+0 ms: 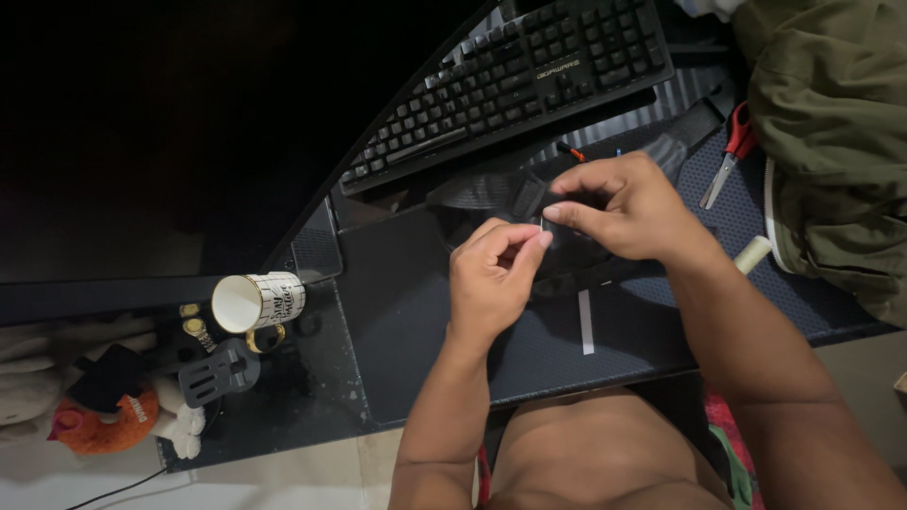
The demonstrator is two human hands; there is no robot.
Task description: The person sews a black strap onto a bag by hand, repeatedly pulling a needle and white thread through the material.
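My left hand (pixel 491 274) and my right hand (pixel 628 208) meet over a black fabric strap (pixel 491 189) that lies on the dark desk mat (pixel 406 312). Both pinch at the same spot on the black fabric, fingertips almost touching, with something thin and pale between them that is too small to tell. The strap runs up to the right under my right hand toward a wider webbing piece (pixel 694 127). The part of the fabric under my palms is hidden.
A black keyboard (pixel 515 80) lies behind the hands. Red-handled scissors (pixel 732 151) and an olive green garment (pixel 831 142) are at the right. A white mug (pixel 257 300) lies on its side at left, near a black clip stand (pixel 217 370) and a plush toy (pixel 94 416).
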